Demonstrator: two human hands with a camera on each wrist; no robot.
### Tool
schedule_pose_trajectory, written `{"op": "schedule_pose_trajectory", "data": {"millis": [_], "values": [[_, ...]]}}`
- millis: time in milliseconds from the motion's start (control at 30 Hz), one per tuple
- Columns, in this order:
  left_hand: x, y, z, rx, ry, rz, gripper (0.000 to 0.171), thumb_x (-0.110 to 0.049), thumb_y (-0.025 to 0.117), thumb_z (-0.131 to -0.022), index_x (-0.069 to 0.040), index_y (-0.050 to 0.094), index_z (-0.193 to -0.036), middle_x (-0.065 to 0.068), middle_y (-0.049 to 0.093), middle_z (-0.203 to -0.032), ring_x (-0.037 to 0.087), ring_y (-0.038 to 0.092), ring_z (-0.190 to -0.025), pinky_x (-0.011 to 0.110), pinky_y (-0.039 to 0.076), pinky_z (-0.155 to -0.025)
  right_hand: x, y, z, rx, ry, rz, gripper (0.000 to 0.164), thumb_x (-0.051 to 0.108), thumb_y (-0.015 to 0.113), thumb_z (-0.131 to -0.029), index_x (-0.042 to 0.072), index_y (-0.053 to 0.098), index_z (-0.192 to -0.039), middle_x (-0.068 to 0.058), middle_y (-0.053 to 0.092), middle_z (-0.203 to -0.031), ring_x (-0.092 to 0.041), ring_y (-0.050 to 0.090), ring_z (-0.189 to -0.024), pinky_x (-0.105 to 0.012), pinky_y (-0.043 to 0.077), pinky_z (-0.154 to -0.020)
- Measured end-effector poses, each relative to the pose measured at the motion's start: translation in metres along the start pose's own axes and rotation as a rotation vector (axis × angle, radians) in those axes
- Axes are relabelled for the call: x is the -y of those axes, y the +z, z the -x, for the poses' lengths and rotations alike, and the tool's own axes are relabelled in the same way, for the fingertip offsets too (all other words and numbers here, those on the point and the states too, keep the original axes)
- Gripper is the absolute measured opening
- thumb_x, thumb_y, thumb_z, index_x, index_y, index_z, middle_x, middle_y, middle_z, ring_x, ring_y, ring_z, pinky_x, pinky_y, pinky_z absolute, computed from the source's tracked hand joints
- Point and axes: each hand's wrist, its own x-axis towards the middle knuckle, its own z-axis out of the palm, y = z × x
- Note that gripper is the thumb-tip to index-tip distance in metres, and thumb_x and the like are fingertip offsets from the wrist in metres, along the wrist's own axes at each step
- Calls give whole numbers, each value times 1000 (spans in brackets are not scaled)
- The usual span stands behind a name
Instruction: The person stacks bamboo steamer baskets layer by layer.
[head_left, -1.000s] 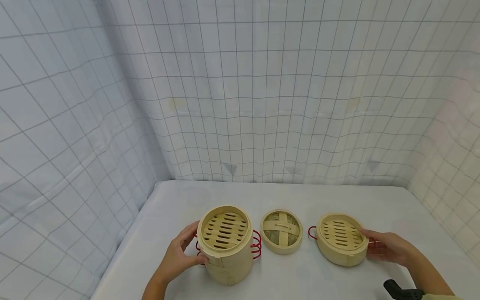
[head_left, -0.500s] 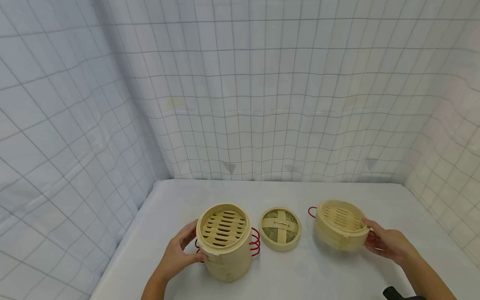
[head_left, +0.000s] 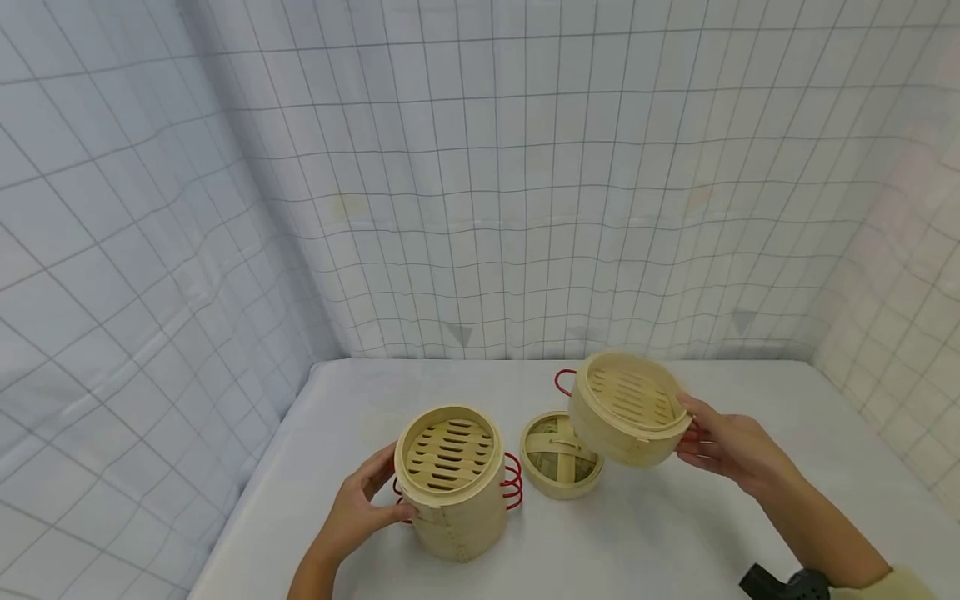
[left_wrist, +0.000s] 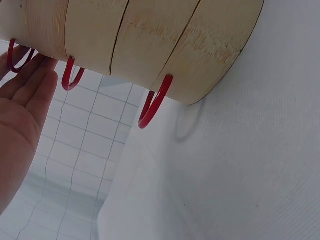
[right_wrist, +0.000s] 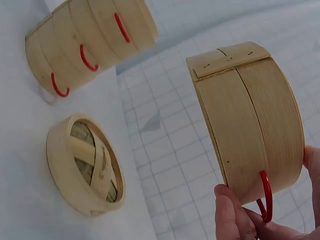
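A stack of bamboo steamer baskets [head_left: 460,533] with red side handles stands upright on the table, its slatted top basket uncovered. My left hand [head_left: 360,504] holds the stack's left side, thumb at the front and fingers toward the back. In the left wrist view, fingers [left_wrist: 37,85] lie against the upper tiers beside the red handles. Off the table, my right hand [head_left: 731,446] grips a single bamboo steamer basket [head_left: 630,408] by its right rim, near its red handle [right_wrist: 267,195]. That basket tilts and partly overlaps the woven steamer lid [head_left: 558,475] in the head view.
A white cloth covers the table [head_left: 570,558]. White sheeting with a dark grid [head_left: 480,208] hangs behind and at both sides. A black device [head_left: 787,583] sits at the right wrist.
My right hand has lifted the single steamer basket off the table and carried it left and up, toward the lid. My left hand stays at the stack.
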Motion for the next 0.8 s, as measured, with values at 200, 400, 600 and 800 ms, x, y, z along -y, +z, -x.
{"op": "schedule_pose_trajectory", "data": {"millis": [200,400,600,800], "values": [[1,0,-1,-11,-13,-10,78,-6,81,-67,-5,43,-136,12,44,-135,3,44,-116,20,37,-95,13,40,5,42,-50,14,41,38,60,-88,-2,57,-87,-5,60,-80,-17,65,-77,-33,53,-76],[0,1,-1,-26,-6,-17,77,-4,82,-66,-5,46,-134,12,46,-133,4,45,-116,20,38,-94,17,85,8,112,-81,24,41,39,61,-87,-2,59,-84,-8,61,-79,-19,64,-76,-36,53,-75],[3,0,-2,-14,18,-19,75,-6,81,-67,-5,47,-133,11,47,-132,6,46,-116,20,38,-94,21,122,7,175,-103,18,43,41,63,-85,-2,60,-80,-9,62,-76,-19,65,-73,-37,54,-73],[7,-2,-2,-12,14,-16,76,-6,82,-65,-9,48,-133,9,48,-131,6,47,-115,20,38,-94,23,153,4,196,-119,46,48,44,66,-82,-3,61,-79,-9,64,-73,-19,65,-71,-37,54,-71]]}}
